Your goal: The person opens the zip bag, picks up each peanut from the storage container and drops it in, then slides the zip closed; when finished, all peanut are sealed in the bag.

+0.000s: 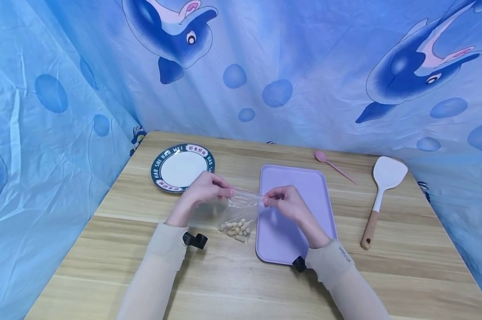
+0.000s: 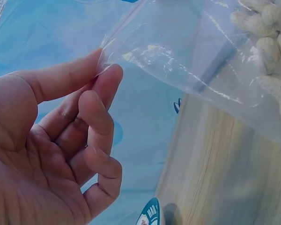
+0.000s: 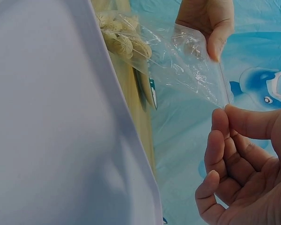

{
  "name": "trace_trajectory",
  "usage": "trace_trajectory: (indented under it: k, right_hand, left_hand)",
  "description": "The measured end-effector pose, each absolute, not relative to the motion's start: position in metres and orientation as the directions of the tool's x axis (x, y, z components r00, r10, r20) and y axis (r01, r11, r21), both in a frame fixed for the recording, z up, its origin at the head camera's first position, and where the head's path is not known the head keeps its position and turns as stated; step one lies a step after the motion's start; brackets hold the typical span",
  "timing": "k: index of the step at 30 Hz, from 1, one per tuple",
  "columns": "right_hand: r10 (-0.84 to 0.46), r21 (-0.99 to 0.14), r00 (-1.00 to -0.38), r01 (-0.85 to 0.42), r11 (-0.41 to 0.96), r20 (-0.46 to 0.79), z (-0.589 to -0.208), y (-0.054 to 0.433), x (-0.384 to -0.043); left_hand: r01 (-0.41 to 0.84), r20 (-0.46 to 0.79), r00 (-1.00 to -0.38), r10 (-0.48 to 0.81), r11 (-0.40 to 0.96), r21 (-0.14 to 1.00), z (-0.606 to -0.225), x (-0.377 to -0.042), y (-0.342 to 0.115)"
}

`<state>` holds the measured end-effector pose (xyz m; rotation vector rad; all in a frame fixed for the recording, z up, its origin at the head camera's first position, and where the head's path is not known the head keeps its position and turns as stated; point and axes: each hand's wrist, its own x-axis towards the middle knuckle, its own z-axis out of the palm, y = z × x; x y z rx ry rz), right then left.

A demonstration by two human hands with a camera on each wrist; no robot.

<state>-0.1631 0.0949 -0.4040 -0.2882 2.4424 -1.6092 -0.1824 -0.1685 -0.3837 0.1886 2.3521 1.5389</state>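
A clear zip bag (image 1: 241,204) hangs between both hands, its top edge stretched level. Inside, at the bottom, lie several unshelled peanuts (image 1: 236,229). My left hand (image 1: 205,191) pinches one upper corner between thumb and forefinger; the other fingers curl loosely, as the left wrist view shows. At the opposite corner, my right hand (image 1: 287,202) pinches the plastic between thumb and fingertip, above the purple tray (image 1: 297,249). In the right wrist view the bag (image 3: 187,61) slants from one hand to the other. Whether its seal is parted cannot be told.
Behind my left hand sits a white plate (image 1: 181,169) with a dark green lettered rim. A pink spoon (image 1: 333,166) lies beyond the tray. Further right is a white spatula (image 1: 387,178) with a wooden handle. A blue dolphin-print curtain (image 1: 257,58) borders the wooden table (image 1: 221,284).
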Motion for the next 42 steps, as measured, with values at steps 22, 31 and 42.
trace_trajectory:
  k: [22, 31, 42]
  right_hand:
    - [-0.261, -0.921, -0.965, -0.13, 0.368, 0.032, -0.41, 0.093, -0.165]
    - [-0.319, -0.808, -0.946, -0.228, 0.543, 0.052, -0.404, 0.091, -0.181]
    - [-0.356, -0.768, -0.933, -0.187, 0.612, -0.057, -0.409, 0.077, -0.21]
  left_hand:
    - [-0.048, -0.198, -0.939, 0.281, 0.463, 0.885, -0.384, -0.184, -0.167]
    - [-0.019, -0.169, -0.958, 0.233, 0.533, 0.846, -0.389, -0.186, -0.166]
    - [-0.099, -0.204, -0.97, 0.129, 0.558, 0.824, -0.402, -0.189, -0.164]
